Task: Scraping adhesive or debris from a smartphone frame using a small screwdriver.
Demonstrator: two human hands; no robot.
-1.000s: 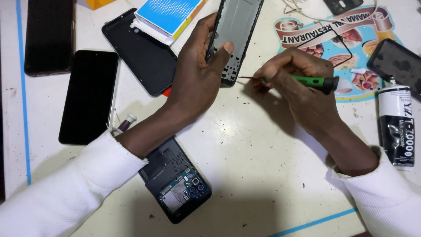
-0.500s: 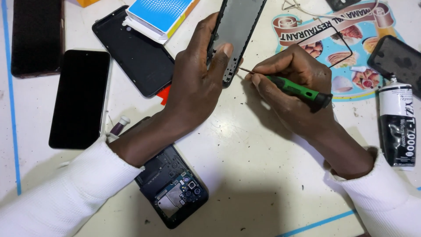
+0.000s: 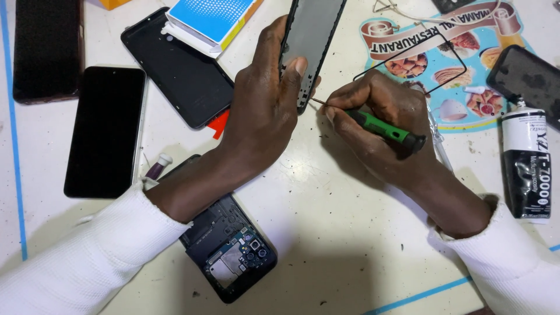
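Note:
My left hand (image 3: 262, 111) grips a dark phone frame (image 3: 312, 35) by its lower end, thumb pressed on its edge, holding it against the white table. My right hand (image 3: 379, 122) holds a green-and-black screwdriver (image 3: 382, 129), and its thin metal tip touches the frame's lower right corner. Both arms wear white sleeves. An opened phone body (image 3: 230, 251) with exposed circuit board and camera modules lies under my left forearm, partly hidden by it.
Two black phones (image 3: 105, 131) (image 3: 178, 73) lie at the left, with a blue box (image 3: 213, 17) above them. A black-and-white glue tube (image 3: 526, 166) stands at the right, next to a colourful printed mat (image 3: 443, 64) and another dark phone (image 3: 528, 76). Blue tape lines (image 3: 14, 146) mark the table.
My right hand has brought the screwdriver tip in from the right until it touches the frame's corner. The view has drifted slightly, and my left hand keeps its grip.

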